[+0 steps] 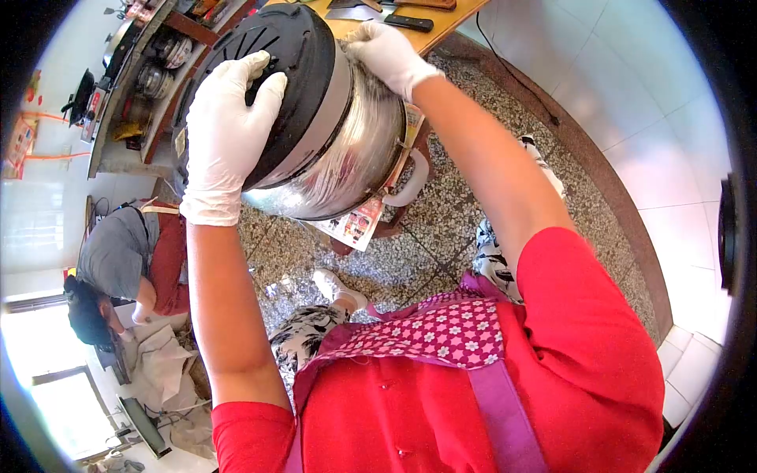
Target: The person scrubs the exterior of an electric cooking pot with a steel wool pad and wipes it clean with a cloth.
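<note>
A large silvery pot with a pale side handle appears tilted over printed paper, with a black slotted base and a grey band on top of it. My left hand, in a white glove, lies on the black part, thumb and fingers apart. My right hand, also gloved, touches the upper right side of the pot near the grey band, its fingers bent and close together. Whether something small is between those fingers is too small to tell.
Knives lie on the wooden table at the top. Shelves with dishes stand at the upper left. Another person bends over at the left. A cable runs along the floor at the right.
</note>
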A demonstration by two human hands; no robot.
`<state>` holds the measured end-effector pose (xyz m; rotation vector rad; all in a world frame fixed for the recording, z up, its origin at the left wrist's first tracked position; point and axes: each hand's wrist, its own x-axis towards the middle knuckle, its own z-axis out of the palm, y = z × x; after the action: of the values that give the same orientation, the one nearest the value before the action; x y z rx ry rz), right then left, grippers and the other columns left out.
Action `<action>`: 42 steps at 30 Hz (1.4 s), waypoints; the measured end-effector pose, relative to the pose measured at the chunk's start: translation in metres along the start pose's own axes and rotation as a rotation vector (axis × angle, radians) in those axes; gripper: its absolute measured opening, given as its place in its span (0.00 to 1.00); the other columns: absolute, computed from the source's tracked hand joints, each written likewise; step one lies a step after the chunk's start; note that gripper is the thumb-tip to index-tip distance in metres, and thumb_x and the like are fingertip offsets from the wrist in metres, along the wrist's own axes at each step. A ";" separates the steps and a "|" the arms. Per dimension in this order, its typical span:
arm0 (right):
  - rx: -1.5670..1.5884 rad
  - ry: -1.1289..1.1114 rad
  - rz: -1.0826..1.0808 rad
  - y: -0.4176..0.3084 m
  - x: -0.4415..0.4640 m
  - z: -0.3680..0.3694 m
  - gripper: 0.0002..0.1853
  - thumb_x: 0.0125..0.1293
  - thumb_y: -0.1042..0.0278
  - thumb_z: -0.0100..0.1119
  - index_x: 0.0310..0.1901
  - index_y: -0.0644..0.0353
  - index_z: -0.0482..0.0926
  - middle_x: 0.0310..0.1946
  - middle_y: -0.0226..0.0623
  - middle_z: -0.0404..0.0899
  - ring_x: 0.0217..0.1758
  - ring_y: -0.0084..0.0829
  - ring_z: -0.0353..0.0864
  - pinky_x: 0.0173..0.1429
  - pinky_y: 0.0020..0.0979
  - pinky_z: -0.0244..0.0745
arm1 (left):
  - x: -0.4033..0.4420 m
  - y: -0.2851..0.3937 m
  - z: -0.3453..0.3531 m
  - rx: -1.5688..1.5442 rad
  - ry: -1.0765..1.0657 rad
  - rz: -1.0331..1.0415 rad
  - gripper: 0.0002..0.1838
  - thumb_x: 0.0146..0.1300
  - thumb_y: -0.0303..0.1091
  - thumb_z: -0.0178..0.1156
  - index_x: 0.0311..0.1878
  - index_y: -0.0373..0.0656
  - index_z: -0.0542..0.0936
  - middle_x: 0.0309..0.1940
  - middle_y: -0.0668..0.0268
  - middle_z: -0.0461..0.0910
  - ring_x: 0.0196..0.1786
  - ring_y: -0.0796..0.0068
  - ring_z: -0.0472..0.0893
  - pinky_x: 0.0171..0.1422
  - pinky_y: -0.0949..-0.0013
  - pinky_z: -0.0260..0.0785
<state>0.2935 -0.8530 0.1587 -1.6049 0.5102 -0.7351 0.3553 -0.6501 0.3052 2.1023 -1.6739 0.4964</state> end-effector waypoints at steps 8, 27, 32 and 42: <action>-0.111 0.457 -0.540 -0.016 -0.156 0.059 0.05 0.51 0.77 0.66 0.29 0.58 0.80 0.32 0.39 0.79 0.41 0.46 0.76 0.50 0.43 0.68 | 0.000 0.003 -0.005 0.040 -0.077 -0.016 0.18 0.66 0.34 0.59 0.54 0.33 0.80 0.48 0.52 0.82 0.50 0.61 0.83 0.59 0.66 0.71; -0.158 0.261 -0.267 0.020 -0.073 0.013 0.20 0.71 0.68 0.48 0.61 0.69 0.70 0.61 0.57 0.72 0.65 0.47 0.72 0.68 0.36 0.65 | 0.001 0.005 -0.004 0.054 -0.073 -0.033 0.17 0.66 0.35 0.60 0.53 0.33 0.80 0.47 0.51 0.82 0.51 0.61 0.82 0.59 0.65 0.71; -0.242 0.565 -0.268 0.017 -0.179 0.081 0.28 0.71 0.65 0.49 0.67 0.75 0.61 0.66 0.60 0.63 0.72 0.52 0.61 0.77 0.39 0.52 | 0.001 0.005 -0.007 0.039 -0.090 -0.019 0.18 0.66 0.34 0.59 0.54 0.33 0.80 0.48 0.51 0.82 0.52 0.61 0.82 0.60 0.65 0.70; -0.857 -0.179 -0.596 0.044 0.018 -0.022 0.15 0.64 0.78 0.46 0.51 0.70 0.75 0.51 0.55 0.77 0.58 0.49 0.77 0.62 0.37 0.73 | 0.002 0.005 -0.006 0.029 -0.052 -0.011 0.17 0.64 0.38 0.60 0.50 0.35 0.81 0.45 0.51 0.82 0.49 0.54 0.81 0.58 0.60 0.70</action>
<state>0.2944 -0.8884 0.1203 -2.6644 0.2027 -0.8465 0.3503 -0.6498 0.3116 2.1611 -1.6918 0.4691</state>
